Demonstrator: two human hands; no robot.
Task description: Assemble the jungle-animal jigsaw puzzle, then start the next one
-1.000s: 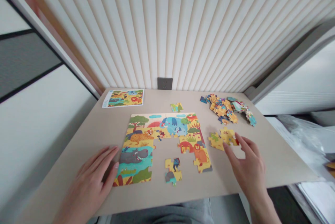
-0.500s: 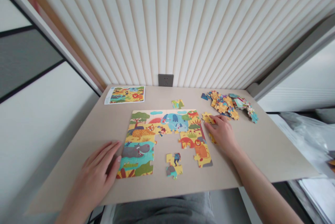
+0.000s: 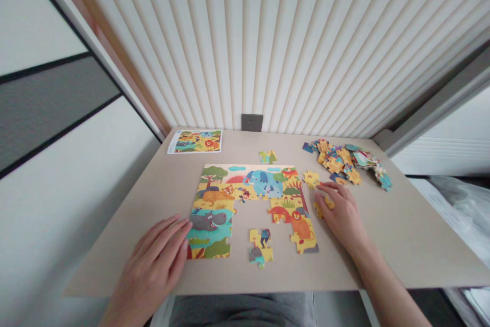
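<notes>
A partly joined animal puzzle (image 3: 214,194) lies on the table, with a gap at its middle and lower centre. Within that gap rests a small joined cluster (image 3: 261,248). My left hand (image 3: 156,255) lies flat with fingers stretched at the puzzle's lower left edge. Right of the puzzle, my right hand (image 3: 340,212) has its fingers apart over yellow pieces; one yellow piece (image 3: 311,178) sits just beyond the fingertips, and another (image 3: 329,203) shows between thumb and fingers. Nothing is visibly gripped. A green and yellow piece (image 3: 268,156) lies above the puzzle.
A printed reference picture (image 3: 197,142) lies at the table's back left. Loose pieces (image 3: 335,161) are heaped at the back right. Behind the table (image 3: 149,184) stands a pleated wall with a dark socket (image 3: 251,122). Clear plastic (image 3: 447,204) is beyond the right edge.
The view has shifted, so the table's contents appear farther right. My right hand has drawn back slightly from the upper yellow piece, towards the lower one. My left hand stays by the puzzle.
</notes>
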